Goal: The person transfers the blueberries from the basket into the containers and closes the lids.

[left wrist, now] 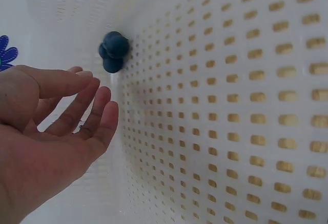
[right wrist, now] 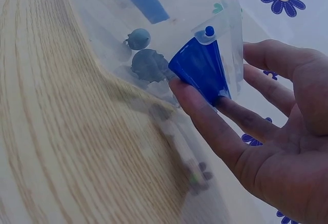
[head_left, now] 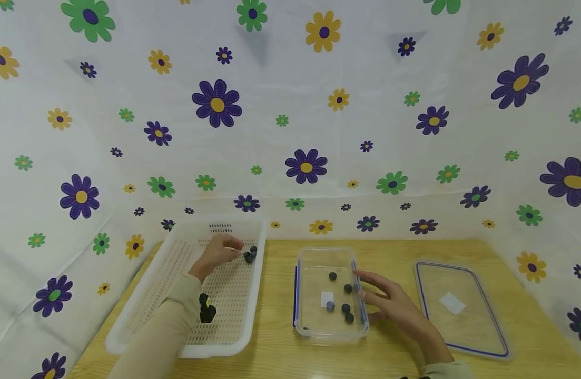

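My left hand [head_left: 219, 251] reaches into a white slotted basket [head_left: 258, 295], its fingers loosely bent with nothing seen between them. Just beyond the fingertips, a small cluster of blueberries [left wrist: 114, 51] lies against the basket's side. At the clear plastic box [head_left: 325, 335], my right hand [head_left: 394, 302] touches the right side with spread fingers. The right wrist view shows the thumb along the lower edge of a blue latch [right wrist: 202, 70] and other fingers by the box's wall. Several loose blueberries [right wrist: 148, 65] lie inside the box.
A clear lid [head_left: 480, 321] with a blue seal lies flat on the wooden table [head_left: 276, 326], right of the box. White cloth [head_left: 366, 173] printed with flowers stands behind the table and along both sides. A black device [head_left: 206, 309] shows beside my left sleeve.
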Action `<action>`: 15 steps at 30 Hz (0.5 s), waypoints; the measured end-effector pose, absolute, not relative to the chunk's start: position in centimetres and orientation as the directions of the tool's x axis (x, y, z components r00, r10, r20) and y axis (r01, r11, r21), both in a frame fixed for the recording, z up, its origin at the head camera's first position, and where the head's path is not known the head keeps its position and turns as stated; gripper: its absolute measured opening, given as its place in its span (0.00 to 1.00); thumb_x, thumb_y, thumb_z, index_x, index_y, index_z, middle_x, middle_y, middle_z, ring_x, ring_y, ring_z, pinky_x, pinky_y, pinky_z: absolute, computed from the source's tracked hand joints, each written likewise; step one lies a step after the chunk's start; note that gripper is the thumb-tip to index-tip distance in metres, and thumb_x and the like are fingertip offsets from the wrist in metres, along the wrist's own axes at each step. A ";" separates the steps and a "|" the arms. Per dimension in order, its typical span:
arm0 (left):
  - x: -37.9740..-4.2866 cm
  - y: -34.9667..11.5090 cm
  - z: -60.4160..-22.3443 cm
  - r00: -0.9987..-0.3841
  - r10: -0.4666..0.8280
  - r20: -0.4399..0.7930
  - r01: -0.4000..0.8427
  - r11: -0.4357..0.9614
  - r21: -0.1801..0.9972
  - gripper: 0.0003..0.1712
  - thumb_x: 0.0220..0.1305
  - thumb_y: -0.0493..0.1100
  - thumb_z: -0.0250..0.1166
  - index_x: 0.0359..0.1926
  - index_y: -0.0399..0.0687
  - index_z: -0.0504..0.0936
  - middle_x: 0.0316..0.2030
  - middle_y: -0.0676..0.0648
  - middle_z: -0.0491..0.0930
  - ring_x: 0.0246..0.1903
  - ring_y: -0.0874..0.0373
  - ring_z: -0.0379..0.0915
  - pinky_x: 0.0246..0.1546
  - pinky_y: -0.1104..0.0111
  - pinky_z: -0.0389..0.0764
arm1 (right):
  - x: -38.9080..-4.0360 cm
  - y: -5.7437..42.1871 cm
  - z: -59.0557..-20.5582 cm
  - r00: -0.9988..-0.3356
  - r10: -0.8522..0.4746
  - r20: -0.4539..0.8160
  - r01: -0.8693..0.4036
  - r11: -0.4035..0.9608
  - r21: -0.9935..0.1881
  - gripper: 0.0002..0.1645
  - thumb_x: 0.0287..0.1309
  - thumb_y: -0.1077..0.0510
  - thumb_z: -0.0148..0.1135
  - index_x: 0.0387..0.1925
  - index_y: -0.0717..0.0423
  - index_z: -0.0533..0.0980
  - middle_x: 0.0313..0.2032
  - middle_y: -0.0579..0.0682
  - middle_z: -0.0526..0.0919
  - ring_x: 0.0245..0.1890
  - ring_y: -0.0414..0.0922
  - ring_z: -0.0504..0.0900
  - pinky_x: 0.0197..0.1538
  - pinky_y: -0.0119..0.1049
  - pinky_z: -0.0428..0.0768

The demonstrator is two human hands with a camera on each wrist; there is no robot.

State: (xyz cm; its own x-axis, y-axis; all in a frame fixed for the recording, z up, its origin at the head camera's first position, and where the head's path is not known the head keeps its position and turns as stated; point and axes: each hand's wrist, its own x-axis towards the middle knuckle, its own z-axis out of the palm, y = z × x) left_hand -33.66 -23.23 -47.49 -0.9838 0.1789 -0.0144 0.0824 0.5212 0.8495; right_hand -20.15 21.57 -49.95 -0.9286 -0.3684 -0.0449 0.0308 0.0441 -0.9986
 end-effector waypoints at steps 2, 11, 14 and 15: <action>-33.9 -23.2 -47.9 -0.983 0.182 -0.029 0.074 0.532 0.844 0.17 0.65 0.29 0.64 0.53 0.26 0.81 0.51 0.31 0.82 0.46 0.45 0.81 0.44 0.56 0.84 | -20.1 21.5 -50.0 -0.927 -0.371 -0.049 0.035 0.044 -0.998 0.38 0.74 0.54 0.60 0.78 0.59 0.58 0.79 0.65 0.49 0.68 0.72 0.66 0.50 0.55 0.85; -34.2 -22.1 -48.3 -0.989 0.137 -0.059 0.033 0.586 0.809 0.20 0.56 0.27 0.64 0.51 0.29 0.84 0.46 0.34 0.84 0.40 0.50 0.78 0.37 0.61 0.81 | -20.1 21.5 -49.9 -0.931 -0.361 -0.050 0.035 0.048 -0.998 0.37 0.74 0.55 0.59 0.78 0.57 0.59 0.79 0.64 0.49 0.68 0.72 0.65 0.49 0.55 0.85; -34.2 -21.8 -48.5 -0.991 0.114 -0.065 0.020 0.621 0.784 0.20 0.53 0.27 0.64 0.50 0.31 0.85 0.44 0.36 0.85 0.39 0.49 0.77 0.35 0.63 0.79 | -20.1 21.4 -50.0 -0.929 -0.366 -0.051 0.039 0.042 -0.998 0.37 0.74 0.55 0.59 0.78 0.58 0.59 0.79 0.64 0.48 0.68 0.72 0.65 0.49 0.56 0.85; -34.3 -21.8 -48.6 -0.992 0.105 -0.066 0.015 0.629 0.777 0.20 0.52 0.26 0.64 0.49 0.32 0.85 0.44 0.37 0.85 0.39 0.49 0.77 0.35 0.64 0.79 | -20.1 21.4 -50.0 -0.928 -0.368 -0.052 0.040 0.039 -0.998 0.37 0.74 0.55 0.59 0.78 0.58 0.59 0.79 0.64 0.48 0.69 0.72 0.65 0.50 0.56 0.85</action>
